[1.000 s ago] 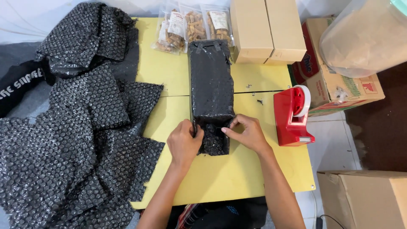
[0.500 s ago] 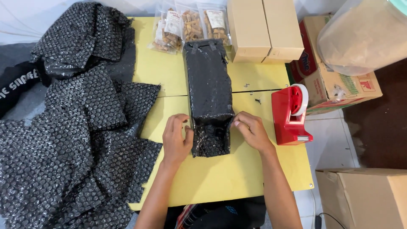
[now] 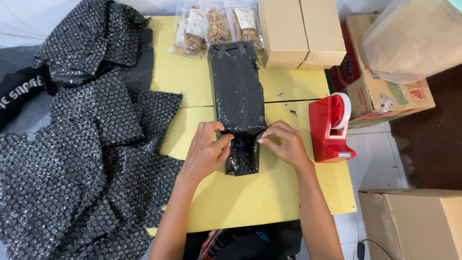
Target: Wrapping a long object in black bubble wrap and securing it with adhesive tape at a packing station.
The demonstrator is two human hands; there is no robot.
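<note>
Black-wrapped parcel (image 3: 238, 91) sits long and narrow in the middle of the yellow table (image 3: 269, 202), running from the far edge toward the person, its loose near end (image 3: 243, 156) flattened between both hands. Biggest thing in sight, though, is the heap of black bubble wrap (image 3: 82, 144), spilling over the table's left side and down off it. Far right, a bulging clear sack (image 3: 411, 41) rests on a printed cardboard carton (image 3: 385, 94), and a plain cardboard box (image 3: 418, 224) sits near right on the floor. At the far edge, two plain tan boxes (image 3: 303, 31) stand side by side, just right of the parcel's far end. Beside them, to the left, lie three clear snack packets (image 3: 214, 26). Right of the parcel, close by but apart, stands a red tape dispenser (image 3: 329, 127). Now the hands: left hand (image 3: 207, 151) has its fingers curled, pinching the wrap at the left side of the fold. Right hand (image 3: 286, 142) mirrors it, fingertips pressed onto the wrap at the right side.
</note>
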